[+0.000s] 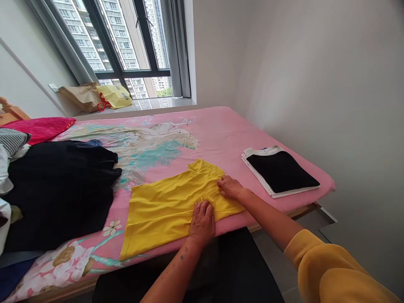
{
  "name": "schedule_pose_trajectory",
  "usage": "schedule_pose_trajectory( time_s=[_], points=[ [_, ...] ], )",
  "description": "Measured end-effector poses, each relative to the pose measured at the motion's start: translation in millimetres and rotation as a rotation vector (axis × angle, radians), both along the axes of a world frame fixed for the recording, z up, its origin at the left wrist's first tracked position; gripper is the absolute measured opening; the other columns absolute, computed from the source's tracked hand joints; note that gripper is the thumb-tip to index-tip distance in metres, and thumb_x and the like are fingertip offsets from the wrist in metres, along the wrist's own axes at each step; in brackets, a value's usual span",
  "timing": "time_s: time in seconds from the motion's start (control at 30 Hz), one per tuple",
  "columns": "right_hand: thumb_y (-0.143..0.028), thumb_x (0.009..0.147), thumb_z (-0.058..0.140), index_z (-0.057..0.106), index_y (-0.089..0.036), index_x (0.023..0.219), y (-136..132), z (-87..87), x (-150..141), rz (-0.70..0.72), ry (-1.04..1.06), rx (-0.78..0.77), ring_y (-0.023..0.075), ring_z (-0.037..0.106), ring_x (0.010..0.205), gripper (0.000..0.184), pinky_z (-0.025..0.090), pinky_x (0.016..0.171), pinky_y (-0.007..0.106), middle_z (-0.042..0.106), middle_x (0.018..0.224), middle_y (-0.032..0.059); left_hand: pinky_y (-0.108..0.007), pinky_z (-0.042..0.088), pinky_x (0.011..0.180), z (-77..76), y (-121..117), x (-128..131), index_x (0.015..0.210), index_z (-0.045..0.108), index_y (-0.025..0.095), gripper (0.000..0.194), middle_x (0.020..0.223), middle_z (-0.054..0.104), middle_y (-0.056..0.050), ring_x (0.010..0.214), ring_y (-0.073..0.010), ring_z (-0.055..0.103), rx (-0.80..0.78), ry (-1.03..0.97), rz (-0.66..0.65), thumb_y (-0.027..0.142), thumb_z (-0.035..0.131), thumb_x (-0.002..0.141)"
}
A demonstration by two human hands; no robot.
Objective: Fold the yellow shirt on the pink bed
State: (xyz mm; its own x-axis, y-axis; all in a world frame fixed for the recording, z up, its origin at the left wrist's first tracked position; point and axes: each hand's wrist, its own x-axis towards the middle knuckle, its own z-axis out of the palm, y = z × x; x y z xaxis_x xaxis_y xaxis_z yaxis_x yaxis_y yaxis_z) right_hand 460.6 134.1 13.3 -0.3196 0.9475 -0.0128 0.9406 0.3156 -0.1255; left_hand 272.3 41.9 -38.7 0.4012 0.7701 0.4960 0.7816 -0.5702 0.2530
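A yellow T-shirt lies partly folded near the front edge of the bed with its pink flowered sheet. My left hand rests palm down on the shirt, fingers curled at a fold in the cloth. My right hand pinches the shirt's edge just to the right of it, fingers closed on the fabric. The right arm wears a yellow sleeve.
A folded stack of black and white garments sits at the bed's right corner. A heap of dark clothes covers the left side, with a red pillow behind. Paper and yellow bags stand on the windowsill. A wall runs along the right.
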Motion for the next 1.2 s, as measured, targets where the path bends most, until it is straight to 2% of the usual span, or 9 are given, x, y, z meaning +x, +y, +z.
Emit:
schedule_pose_trajectory(
  time_s=[0.17, 0.37, 0.47, 0.57, 0.7, 0.83, 0.97, 1.1, 1.2],
  points=[
    [-0.014, 0.074, 0.055, 0.06, -0.017, 0.089, 2, 5.5, 3, -0.03, 0.035, 0.063, 0.0212, 0.052, 0.09, 0.016, 0.043, 0.074, 0.03, 0.057, 0.095, 0.0083, -0.05, 0.034, 0.108, -0.9, 0, 0, 0.108, 0.055, 0.019, 0.025, 0.116, 0.057, -0.01, 0.116, -0.0245, 0.049, 0.018, 0.002, 0.01, 0.015, 0.045, 0.085],
    [-0.008, 0.084, 0.041, 0.054, -0.012, 0.11, -28, 12.8, -7, -0.153, 0.116, 0.226, 0.0223, 0.051, 0.101, 0.029, 0.043, 0.086, 0.036, 0.056, 0.107, 0.0133, -0.052, 0.035, 0.106, -6.5, 1, 2, 0.113, 0.054, 0.016, 0.03, 0.117, 0.058, -0.012, 0.116, -0.0263, 0.05, 0.062, -0.005, 0.033, 0.015, 0.046, 0.084],
    [-0.018, 0.089, 0.041, 0.052, -0.018, 0.116, -69, -2.7, -23, -0.02, 0.169, 0.256, 0.0167, 0.047, 0.113, 0.029, 0.037, 0.1, 0.03, 0.056, 0.118, 0.0077, -0.052, 0.034, 0.107, -10.6, 2, 0, 0.115, 0.053, 0.014, 0.032, 0.118, 0.058, -0.014, 0.118, -0.027, 0.049, 0.084, -0.007, 0.025, 0.015, 0.046, 0.084],
    [-0.024, 0.09, 0.043, 0.049, -0.017, 0.127, -107, -34.7, -25, 0.107, 0.214, 0.299, 0.0199, 0.04, 0.126, 0.038, 0.029, 0.109, 0.039, 0.053, 0.131, 0.0087, -0.052, 0.031, 0.109, -13.6, 2, -3, 0.117, 0.053, 0.015, 0.035, 0.122, 0.057, -0.014, 0.122, -0.0266, 0.046, 0.106, -0.005, -0.022, 0.013, 0.045, 0.083],
    [-0.035, 0.091, 0.042, 0.042, -0.014, 0.135, -127, -62.6, 4, -0.136, 0.211, 0.378, 0.0284, 0.036, 0.13, 0.049, 0.023, 0.108, 0.055, 0.046, 0.138, 0.0145, -0.051, 0.031, 0.109, -12.8, 3, -4, 0.116, 0.053, 0.017, 0.033, 0.122, 0.059, -0.011, 0.121, -0.0246, 0.048, 0.089, 0.011, -0.036, 0.012, 0.043, 0.085],
    [-0.031, 0.091, 0.037, 0.048, -0.014, 0.126, -127, -58.2, 40, -0.331, 0.422, 0.456, 0.0248, 0.044, 0.122, 0.04, 0.034, 0.103, 0.047, 0.053, 0.128, 0.0142, -0.05, 0.032, 0.108, -9.7, 3, -2, 0.115, 0.053, 0.018, 0.032, 0.12, 0.061, -0.01, 0.119, -0.0232, 0.05, 0.064, 0.016, -0.024, 0.012, 0.043, 0.085],
    [-0.03, 0.086, 0.043, 0.059, -0.017, 0.097, -129, -54.5, 59, -0.436, 0.634, 0.362, 0.0222, 0.058, 0.093, 0.024, 0.046, 0.087, 0.04, 0.064, 0.097, 0.0097, -0.049, 0.031, 0.109, -8.0, 3, -2, 0.115, 0.054, 0.018, 0.032, 0.12, 0.061, -0.01, 0.119, -0.0232, 0.051, 0.048, 0.01, -0.016, 0.013, 0.043, 0.085],
    [-0.031, 0.082, 0.047, 0.059, -0.019, 0.099, -128, -49.5, 62, -0.429, 0.77, 0.221, 0.0195, 0.059, 0.087, 0.025, 0.047, 0.08, 0.034, 0.065, 0.094, 0.0065, -0.05, 0.031, 0.109, -6.3, 2, -2, 0.115, 0.055, 0.019, 0.033, 0.121, 0.06, -0.01, 0.119, -0.0246, 0.051, 0.034, 0.018, -0.023, 0.013, 0.043, 0.084],
    [-0.039, 0.081, 0.05, 0.061, -0.021, 0.096, -120, -38.1, 60, -0.474, 0.733, 0.023, 0.0175, 0.06, 0.073, 0.026, 0.046, 0.068, 0.029, 0.066, 0.08, 0.0016, -0.05, 0.031, 0.109, -5.4, 2, -1, 0.115, 0.055, 0.019, 0.034, 0.121, 0.06, -0.01, 0.119, -0.0246, 0.05, 0.033, 0.02, -0.021, 0.013, 0.042, 0.084]
  ],
)
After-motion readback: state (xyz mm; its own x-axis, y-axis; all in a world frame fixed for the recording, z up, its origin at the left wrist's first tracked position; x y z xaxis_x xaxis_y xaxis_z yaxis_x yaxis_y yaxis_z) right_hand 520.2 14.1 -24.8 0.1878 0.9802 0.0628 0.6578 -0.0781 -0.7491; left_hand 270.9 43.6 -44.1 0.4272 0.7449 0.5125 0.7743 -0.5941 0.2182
